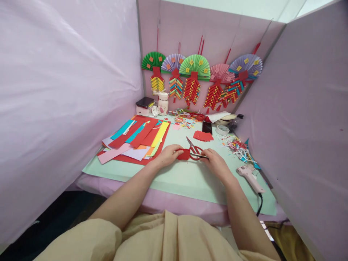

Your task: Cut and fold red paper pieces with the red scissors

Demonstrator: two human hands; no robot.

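My left hand (170, 155) pinches a small folded-looking piece of red paper (185, 154) just above the mat. In my right hand (216, 163) is a slim dark tool (199, 156), possibly tweezers; its tip reaches the right edge of the red paper. Right behind both hands lie red-handled scissors (194, 148), blades pointing away to the left. Beyond them rests a small stack of red paper pieces (203, 136).
Coloured paper strips (136, 143) cover the left side. At right are a glue gun (250, 177), paper scraps (240, 148) and a tape roll (222, 129). A phone (207, 127) and a bottle (163, 104) stand farther back, below hanging paper fans (194, 67).
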